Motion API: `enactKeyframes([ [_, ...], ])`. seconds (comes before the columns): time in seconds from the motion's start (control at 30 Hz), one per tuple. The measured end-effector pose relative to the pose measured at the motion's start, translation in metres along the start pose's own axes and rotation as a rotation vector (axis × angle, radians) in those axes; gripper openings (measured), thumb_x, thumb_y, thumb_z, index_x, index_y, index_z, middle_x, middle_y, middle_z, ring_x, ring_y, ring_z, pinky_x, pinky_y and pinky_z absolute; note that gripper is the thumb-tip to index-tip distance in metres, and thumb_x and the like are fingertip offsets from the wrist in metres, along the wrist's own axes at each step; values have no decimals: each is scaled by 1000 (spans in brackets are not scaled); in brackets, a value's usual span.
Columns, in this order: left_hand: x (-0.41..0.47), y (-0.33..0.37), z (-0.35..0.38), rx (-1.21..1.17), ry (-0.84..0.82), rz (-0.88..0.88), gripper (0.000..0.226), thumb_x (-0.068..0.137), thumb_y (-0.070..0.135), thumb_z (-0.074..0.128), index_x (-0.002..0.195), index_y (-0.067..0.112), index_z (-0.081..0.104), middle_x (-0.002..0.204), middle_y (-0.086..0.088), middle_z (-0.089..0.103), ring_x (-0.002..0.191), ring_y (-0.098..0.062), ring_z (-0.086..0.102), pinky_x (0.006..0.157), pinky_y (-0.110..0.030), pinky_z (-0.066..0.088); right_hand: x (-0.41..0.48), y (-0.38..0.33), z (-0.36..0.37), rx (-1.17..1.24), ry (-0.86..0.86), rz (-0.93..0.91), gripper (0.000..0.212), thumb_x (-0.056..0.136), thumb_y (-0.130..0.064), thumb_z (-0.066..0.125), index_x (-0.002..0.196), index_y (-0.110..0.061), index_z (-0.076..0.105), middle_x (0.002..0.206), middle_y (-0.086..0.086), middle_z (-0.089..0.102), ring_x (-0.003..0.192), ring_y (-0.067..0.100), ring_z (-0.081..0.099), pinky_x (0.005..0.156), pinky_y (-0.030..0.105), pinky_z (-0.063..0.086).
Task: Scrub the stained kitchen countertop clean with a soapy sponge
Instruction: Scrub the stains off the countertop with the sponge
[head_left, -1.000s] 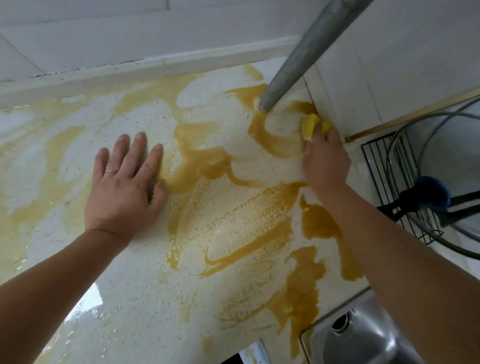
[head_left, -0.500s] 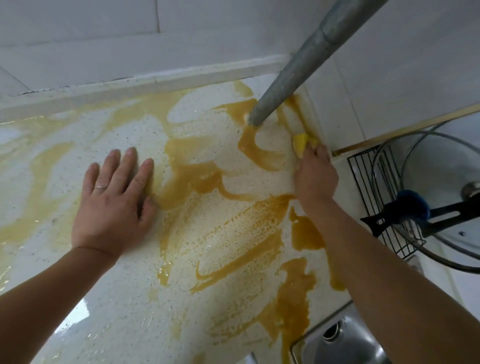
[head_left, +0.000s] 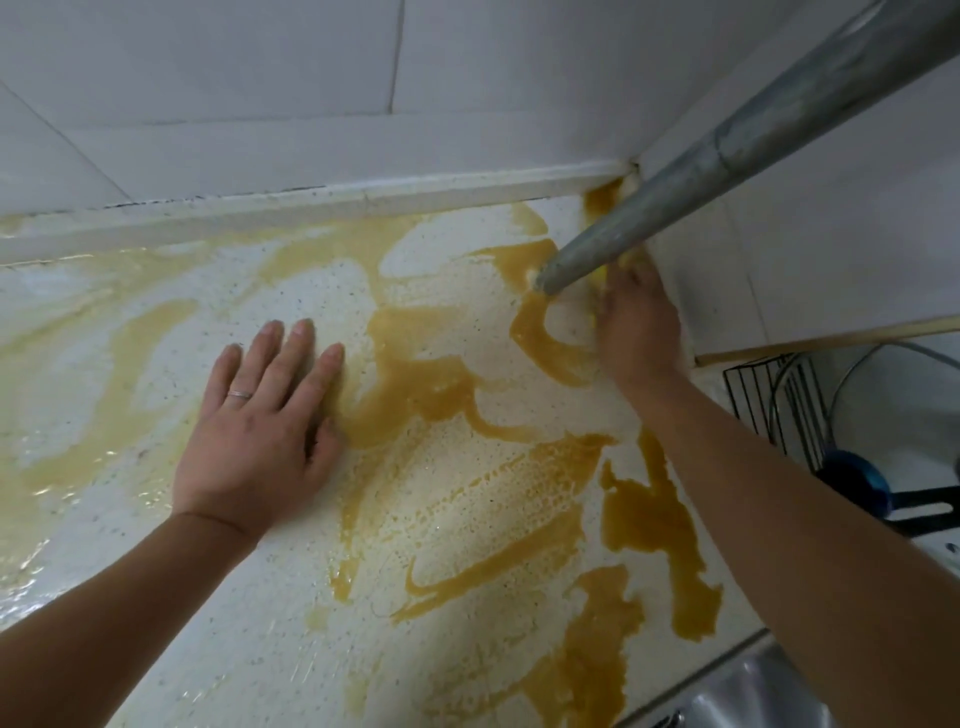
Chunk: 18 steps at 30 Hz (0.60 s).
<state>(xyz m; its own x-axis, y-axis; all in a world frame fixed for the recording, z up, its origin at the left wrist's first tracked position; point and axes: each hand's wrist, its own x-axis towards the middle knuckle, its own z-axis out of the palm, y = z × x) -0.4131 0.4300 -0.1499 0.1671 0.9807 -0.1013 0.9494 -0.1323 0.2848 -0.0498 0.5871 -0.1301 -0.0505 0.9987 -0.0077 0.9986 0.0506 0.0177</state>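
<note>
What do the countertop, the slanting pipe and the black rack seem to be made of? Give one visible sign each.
Countertop: likely stone or composite; glossy white surface with fine dark speckles.
Pipe: metal, dull grey; mottled sheen and a joint ring.
Rack: probably coated metal wire; thin straight black bars.

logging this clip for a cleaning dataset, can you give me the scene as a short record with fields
left hand: flat, fingers straight, pressing on the countertop
right hand: holds the yellow sponge in the back corner, beside the grey pipe
sponge: mostly hidden under hand and pipe
countertop: wet, speckled white, orange-brown stains smeared widely
right edge: sink corner, black wire rack, blue-handled tool
task state: much stain left to scrub
</note>
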Motion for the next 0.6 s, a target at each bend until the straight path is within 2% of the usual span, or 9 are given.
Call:
enactKeyframes([
  [0.1,0,2,0,-6,20,2,64,100,39,35,159,15,38,167,-16,27,157,-38,17,126,-59,15,-18,8,-1,-32,-6,63,40,97,-9,50,137,-9,53,123,16,56,94,34,61,70,38,48],
  [0.2,0,2,0,-14,28,2,64,99,38,38,158,14,39,167,-16,28,157,-38,18,126,-59,15,13,-3,-1,48,21,77,31,99,-9,45,127,-6,57,118,14,61,102,31,61,79,40,49],
  [0.27,0,1,0,-16,34,3,64,99,37,39,158,14,39,167,-17,28,157,-38,18,126,-59,16,45,-9,1,179,34,131,23,98,-8,49,116,-16,59,108,2,63,101,13,62,87,29,50],
  [0.33,0,1,2,-21,42,3,64,98,36,39,158,13,40,167,-17,28,156,-38,19,125,-59,16,66,-11,5,279,16,164,26,96,-8,56,117,-23,53,99,-15,53,84,-14,52,80,5,41],
  [0.37,0,0,2,-20,50,-1,63,98,35,40,158,13,40,166,-17,29,156,-39,19,125,-59,17,71,-14,7,227,2,89,26,96,-9,58,118,-22,54,99,-16,51,80,-16,49,78,4,37],
  [0.43,0,0,3,-15,62,4,63,97,34,43,157,13,41,166,-17,30,156,-39,20,125,-60,17,67,-19,5,169,-72,-87,20,97,-20,57,117,-21,60,105,-6,57,90,1,53,82,19,36],
  [0.5,0,0,3,-12,65,6,63,97,33,44,157,13,41,166,-17,30,156,-39,21,125,-59,17,61,-12,0,135,-132,-249,29,97,-32,60,125,-25,64,119,0,59,109,17,52,89,27,35],
  [0.57,1,0,3,-15,75,1,63,97,33,43,157,13,42,166,-17,30,156,-39,21,126,-58,16,65,3,-2,139,-105,-254,27,96,-34,60,118,-21,68,114,5,64,108,26,58,86,33,43],
  [0.6,1,1,3,-16,71,3,63,97,33,43,157,13,42,166,-17,30,156,-39,21,126,-58,16,66,10,-3,98,-72,-174,22,96,-29,58,108,-14,69,105,9,66,101,31,62,81,38,47],
])
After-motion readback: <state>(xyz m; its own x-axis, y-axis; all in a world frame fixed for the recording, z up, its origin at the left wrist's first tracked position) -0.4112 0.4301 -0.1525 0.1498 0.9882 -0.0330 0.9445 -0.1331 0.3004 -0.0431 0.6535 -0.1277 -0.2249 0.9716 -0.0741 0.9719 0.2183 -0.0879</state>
